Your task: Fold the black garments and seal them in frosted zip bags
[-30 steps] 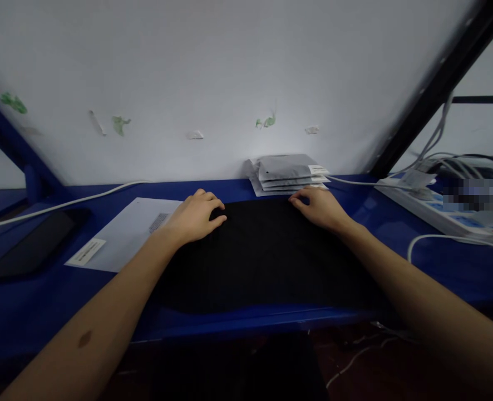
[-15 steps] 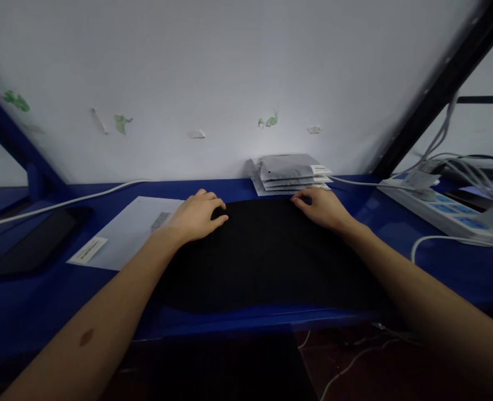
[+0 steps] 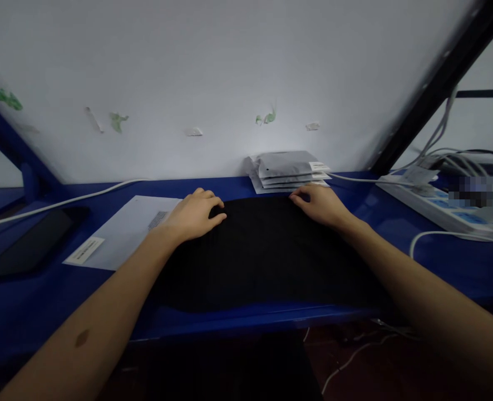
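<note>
A black cloth (image 3: 263, 250) lies spread flat across the middle of the blue table (image 3: 397, 214), reaching its front edge. My left hand (image 3: 198, 214) rests on the cloth's far left corner, thumb and fingers apart. At the far right corner is my right hand (image 3: 319, 203), its thumb and fingertips pinched together on the cloth's edge. A flat grey-white bag (image 3: 121, 236) with a label lies partly under my left wrist. Just behind my right hand sits a stack of similar packed bags (image 3: 288, 167).
A dark phone-like slab (image 3: 31, 242) lies at the left. White cable (image 3: 71, 197) runs along the back left. At the right are a white power strip (image 3: 422, 197) and tangled cables. A white wall (image 3: 188, 67) stands behind the table.
The view has shifted slightly. Both hands keep their places on the cloth, and nothing else has visibly moved.
</note>
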The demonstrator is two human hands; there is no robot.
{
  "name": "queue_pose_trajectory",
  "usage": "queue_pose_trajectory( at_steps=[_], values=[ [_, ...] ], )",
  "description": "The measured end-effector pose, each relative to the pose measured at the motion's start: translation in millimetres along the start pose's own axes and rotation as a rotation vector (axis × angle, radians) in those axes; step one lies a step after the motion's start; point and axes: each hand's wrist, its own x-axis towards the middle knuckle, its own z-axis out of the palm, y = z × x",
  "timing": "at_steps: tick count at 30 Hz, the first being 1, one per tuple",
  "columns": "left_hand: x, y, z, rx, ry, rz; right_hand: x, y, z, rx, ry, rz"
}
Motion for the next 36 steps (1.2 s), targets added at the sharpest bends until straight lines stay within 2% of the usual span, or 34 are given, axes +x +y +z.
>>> queue_pose_trajectory(
  at_steps=[8,13,16,19,22,26,29,36],
  values=[
    [0.2,0.3,-2.6,-0.004,0.010,-0.033,-1.1,-2.8,-1.5,0.060,-0.005,0.044],
    [0.5,-7.0,1.5,-0.016,0.053,-0.069,-1.5,1.0,-1.8,0.023,-0.012,0.011],
    [-0.1,-11.6,1.4,-0.042,-0.007,-0.132,-1.0,6.7,-2.4,-0.023,-0.061,-0.003],
    [0.5,-14.3,-0.4,-0.060,-0.037,-0.128,-0.2,9.5,-3.5,-0.022,-0.102,-0.039],
    [2.2,-16.0,-2.0,-0.073,-0.001,-0.148,0.5,8.0,-4.1,0.006,-0.040,-0.029],
    [4.1,-18.6,-3.5,-0.119,0.128,-0.248,0.2,1.5,-6.4,0.058,0.108,0.013],
    [4.1,-20.1,-4.6,-0.160,0.215,-0.272,-0.5,-5.0,-10.2,0.120,0.176,0.019],
    [2.1,-15.1,-10.9,-0.421,0.257,-0.204,-2.0,-17.0,-19.3,0.290,0.206,0.072]
  ],
)
